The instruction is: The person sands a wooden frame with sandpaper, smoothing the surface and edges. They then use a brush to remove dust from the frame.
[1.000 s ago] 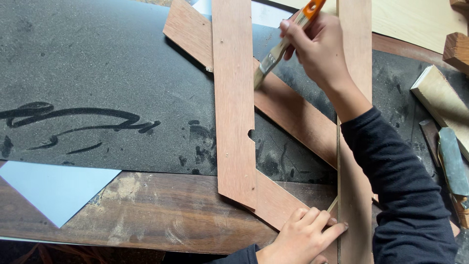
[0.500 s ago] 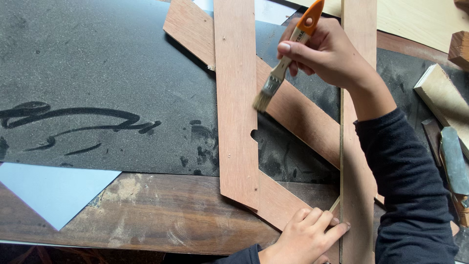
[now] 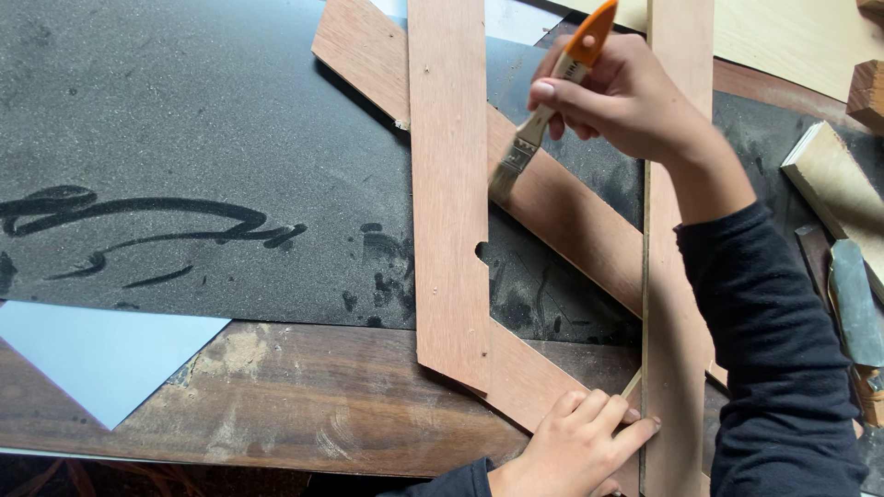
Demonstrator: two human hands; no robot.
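My right hand (image 3: pixel 635 97) grips a paintbrush (image 3: pixel 543 110) with an orange handle, its pale bristles touching the diagonal wooden strip (image 3: pixel 571 221) beside the upright strip (image 3: pixel 449 184). Three reddish-brown plywood strips cross each other on the bench; the third one (image 3: pixel 672 304) runs vertically at the right. My left hand (image 3: pixel 575 446) presses down on the lower end of the diagonal strip where it meets the right vertical strip, fingers spread flat on the wood.
A dark gritty sheet (image 3: pixel 184 156) with black smears covers the worn wooden bench (image 3: pixel 295 405). A pale blue triangular sheet (image 3: pixel 101 359) lies at the lower left. Wood blocks (image 3: pixel 833 193) and a metal tool (image 3: pixel 852 304) sit at the right edge.
My right hand has drawn the brush down and to the left along the diagonal strip. My left hand has stayed pressed on the wood.
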